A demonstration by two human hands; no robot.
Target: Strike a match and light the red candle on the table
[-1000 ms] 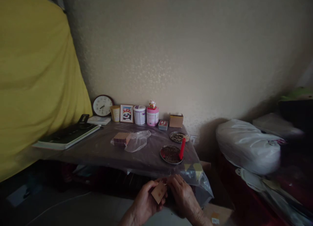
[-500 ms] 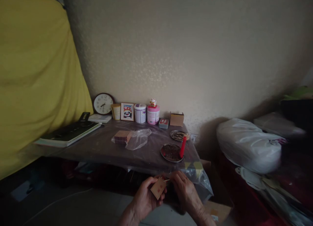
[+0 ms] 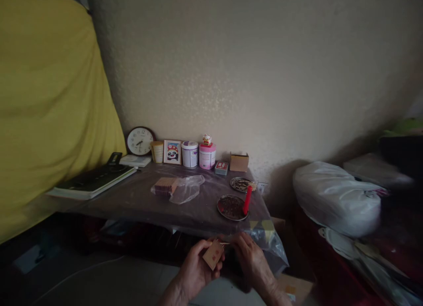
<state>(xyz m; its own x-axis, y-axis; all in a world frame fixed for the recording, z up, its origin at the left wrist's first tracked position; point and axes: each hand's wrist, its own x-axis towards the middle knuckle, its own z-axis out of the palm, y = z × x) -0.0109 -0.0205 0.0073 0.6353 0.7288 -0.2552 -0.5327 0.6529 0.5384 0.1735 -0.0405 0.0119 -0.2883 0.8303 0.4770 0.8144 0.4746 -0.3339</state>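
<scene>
At the lower centre of the frame, the left hand [image 3: 197,265] is curled around a small cardboard box [image 3: 213,254] with red marks, thumb along its upper edge. Just to the right, the right hand [image 3: 250,256] has its fingers pinched together on a thin pale stick [image 3: 225,243] that reaches to the box's edge. Above them, right of centre on the surface [image 3: 194,218], a red cylinder [image 3: 247,201] stands upright on a round plate [image 3: 218,207]
</scene>
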